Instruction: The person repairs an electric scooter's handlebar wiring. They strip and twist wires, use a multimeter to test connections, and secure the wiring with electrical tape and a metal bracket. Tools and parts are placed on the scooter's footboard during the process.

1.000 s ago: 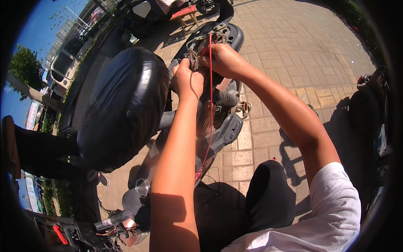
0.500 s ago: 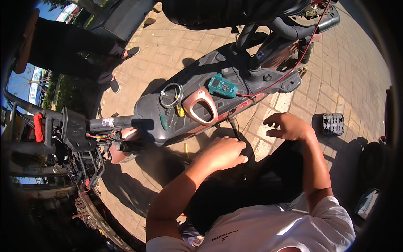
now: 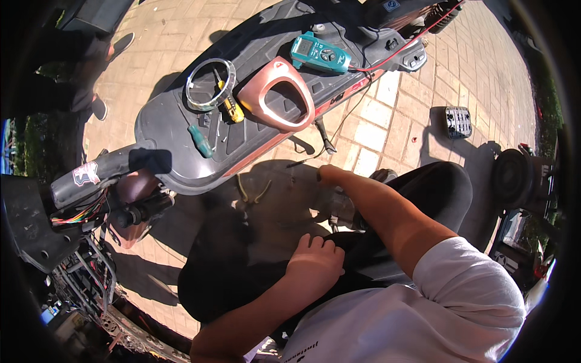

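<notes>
My left hand (image 3: 315, 264) rests on my dark trousers, fingers slightly apart and bent over the cloth, nothing seen in it. My right hand (image 3: 328, 175) reaches down across my body to the shaded ground beside the scooter; its fingers are lost in shadow. Yellow-handled pliers (image 3: 244, 189), as they appear, lie on the paving near it. On the scooter's footboard (image 3: 254, 48) are a pinkish oval trim piece (image 3: 247, 94), a clear-edged ring (image 3: 189, 89), a yellow-handled screwdriver (image 3: 234, 111), a green-handled screwdriver (image 3: 200, 143) and a teal multimeter (image 3: 319, 53).
A red lead (image 3: 417, 35) runs from the multimeter toward the scooter's rear. The kickstand (image 3: 325, 136) sticks out below the footboard. Bundled coloured wires (image 3: 82, 214) hang at the front. A black grid-faced block (image 3: 459, 122) lies on the paving at right. Another person's shoes (image 3: 123, 45) show at upper left.
My view has moved closer to the footboard. The right hand has dropped from raised at the right to low near the ground. My left hand has come back onto my trousers.
</notes>
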`<state>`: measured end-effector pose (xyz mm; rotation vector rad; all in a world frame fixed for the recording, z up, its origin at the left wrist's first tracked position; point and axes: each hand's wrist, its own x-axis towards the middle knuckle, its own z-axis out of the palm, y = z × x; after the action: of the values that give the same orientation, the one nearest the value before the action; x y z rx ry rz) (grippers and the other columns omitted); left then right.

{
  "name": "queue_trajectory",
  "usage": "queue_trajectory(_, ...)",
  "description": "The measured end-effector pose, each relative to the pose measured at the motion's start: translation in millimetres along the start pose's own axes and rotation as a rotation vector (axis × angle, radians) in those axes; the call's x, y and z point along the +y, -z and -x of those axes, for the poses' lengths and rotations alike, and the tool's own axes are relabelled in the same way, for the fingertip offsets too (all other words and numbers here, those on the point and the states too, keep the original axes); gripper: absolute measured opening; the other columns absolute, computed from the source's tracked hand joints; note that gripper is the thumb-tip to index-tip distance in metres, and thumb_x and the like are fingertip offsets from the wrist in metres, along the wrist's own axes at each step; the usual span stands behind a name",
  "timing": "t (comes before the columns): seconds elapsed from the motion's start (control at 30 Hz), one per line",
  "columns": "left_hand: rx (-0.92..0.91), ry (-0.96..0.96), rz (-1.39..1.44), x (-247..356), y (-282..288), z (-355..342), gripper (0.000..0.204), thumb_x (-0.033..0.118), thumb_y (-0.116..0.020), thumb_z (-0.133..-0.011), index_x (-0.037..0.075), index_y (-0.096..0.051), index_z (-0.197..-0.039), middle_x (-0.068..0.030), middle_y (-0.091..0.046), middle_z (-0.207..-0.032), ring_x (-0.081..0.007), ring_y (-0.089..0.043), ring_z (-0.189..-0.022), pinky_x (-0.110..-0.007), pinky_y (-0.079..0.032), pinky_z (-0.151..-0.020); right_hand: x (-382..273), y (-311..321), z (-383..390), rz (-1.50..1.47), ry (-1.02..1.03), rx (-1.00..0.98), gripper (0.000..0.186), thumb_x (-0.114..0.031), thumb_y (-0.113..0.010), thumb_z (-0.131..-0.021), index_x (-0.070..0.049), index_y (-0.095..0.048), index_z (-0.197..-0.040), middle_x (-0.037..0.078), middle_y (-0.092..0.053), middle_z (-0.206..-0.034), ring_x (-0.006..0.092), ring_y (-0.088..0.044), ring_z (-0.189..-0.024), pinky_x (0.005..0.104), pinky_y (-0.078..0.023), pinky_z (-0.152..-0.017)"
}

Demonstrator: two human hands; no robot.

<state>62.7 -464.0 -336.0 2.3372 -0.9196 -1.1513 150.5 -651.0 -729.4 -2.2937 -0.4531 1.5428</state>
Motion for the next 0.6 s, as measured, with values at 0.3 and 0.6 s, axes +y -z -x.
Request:
queue_trajectory(0.3,0.329,0.047,-0.006,-30.3,-48.3,68.6,0.038,0.035,-0.075,-0.078,0.008,-0.063,-0.101,-0.0074,-0.062,-0.095,-0.0267,-0.062,-0.096,-0.045,-0.046,-0.094,-98.8,-9.2,-36.8,0.377,-0.101,0.576,0.026,-0.023,-0.047,-0.095,-0.013,-0.068,-0.107,0.01,-0.063,-0.116,0.0324,-0.063,-0.108,0.0499,-0.051,-0.089)
queue_trajectory(0.6,0.368,-0.026,-0.099,-32.5,-23.5,80.2,0.039,0.035,-0.069,-0.086,0.005,-0.064,-0.11,-0.0108,-0.066,-0.101,-0.0311,-0.061,-0.102,-0.043,-0.046,-0.094,-161.4,132.4,146.5,0.903,-0.049,-0.514,0.017,-0.018,-0.068,-0.085,-0.01,-0.078,-0.095,0.008,-0.073,-0.098,0.0278,-0.068,-0.085,0.0457,-0.054,-0.073)
